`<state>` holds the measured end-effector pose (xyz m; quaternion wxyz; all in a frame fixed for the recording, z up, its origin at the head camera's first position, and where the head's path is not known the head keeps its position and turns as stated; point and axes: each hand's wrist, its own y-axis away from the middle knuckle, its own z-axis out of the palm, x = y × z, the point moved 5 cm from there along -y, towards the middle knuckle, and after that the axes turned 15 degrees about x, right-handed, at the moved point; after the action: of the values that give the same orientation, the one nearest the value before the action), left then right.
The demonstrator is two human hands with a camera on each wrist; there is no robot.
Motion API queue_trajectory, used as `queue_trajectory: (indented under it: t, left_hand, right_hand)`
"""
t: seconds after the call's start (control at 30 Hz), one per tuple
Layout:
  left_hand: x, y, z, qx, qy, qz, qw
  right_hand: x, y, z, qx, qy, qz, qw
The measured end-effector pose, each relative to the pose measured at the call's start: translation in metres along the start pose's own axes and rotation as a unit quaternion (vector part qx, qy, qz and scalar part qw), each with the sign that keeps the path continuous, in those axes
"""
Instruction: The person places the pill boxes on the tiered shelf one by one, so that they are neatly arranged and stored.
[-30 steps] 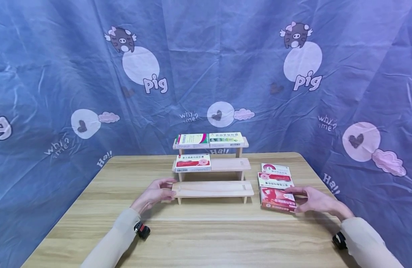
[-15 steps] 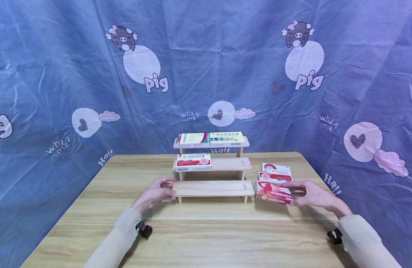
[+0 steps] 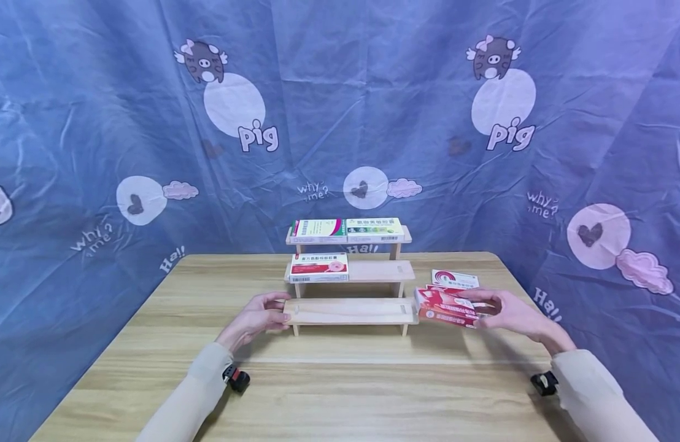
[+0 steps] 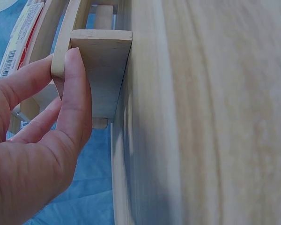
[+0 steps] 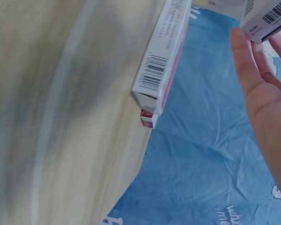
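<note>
My left hand (image 3: 258, 320) pinches the left end of the lowest shelf of a three-tier wooden stand (image 3: 351, 312). Seen from the left wrist, thumb and fingers (image 4: 75, 89) lie on either side of the board's end. My right hand (image 3: 510, 316) grips a red medicine box (image 3: 446, 309) by its right end, and the box hangs above the table, just right of the lowest shelf. In the right wrist view the held box (image 5: 268, 21) shows its barcode end at the top right corner. Behind it, a red-and-white medicine box (image 3: 453, 290) is partly covered.
Two green-and-white boxes, a left one (image 3: 319, 229) and a right one (image 3: 375, 228), lie on the top shelf. A red-and-white box (image 3: 319, 267) is on the middle shelf's left half. Another white box (image 3: 455, 279) lies farther back at the right. A blue printed curtain (image 3: 340, 123) hangs behind the table (image 3: 340, 393).
My right hand has lifted the red medicine box off the table and carried it left and back toward the stand. The left hand has stayed on the lowest shelf.
</note>
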<state>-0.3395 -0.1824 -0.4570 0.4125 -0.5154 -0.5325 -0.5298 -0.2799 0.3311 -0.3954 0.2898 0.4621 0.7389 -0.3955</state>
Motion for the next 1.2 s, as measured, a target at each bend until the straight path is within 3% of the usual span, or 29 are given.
queue_trajectory:
  t: [0.1,0.2,0.43,0.57,1.0,1.2]
  left_hand:
    - [0.001,0.0,0.0,0.002,0.002,-0.001,1.0]
    - [0.001,-0.001,-0.001,0.005,0.007,-0.004,1.0]
    - [0.004,-0.002,0.0,0.007,0.007,-0.004,0.9999]
    - [0.005,-0.002,0.0,0.013,-0.004,-0.001,0.9999]
    - [0.005,0.0,0.0,0.02,-0.015,0.002,0.9997]
    - [0.003,-0.001,-0.001,0.022,-0.019,0.004,0.9996]
  right_hand:
    - [-0.006,-0.005,0.002,0.007,0.003,-0.002,1.0]
    - [-0.01,-0.011,0.003,0.022,0.04,-0.009,0.9989]
    - [-0.013,-0.023,0.01,-0.001,-0.038,0.017,0.9992]
    - [-0.013,-0.026,0.012,0.003,-0.055,0.023,0.9982]
    - [-0.017,-0.038,0.023,0.068,-0.033,0.043,0.9962]
    - [-0.017,-0.046,0.034,0.073,-0.086,0.07,0.9912]
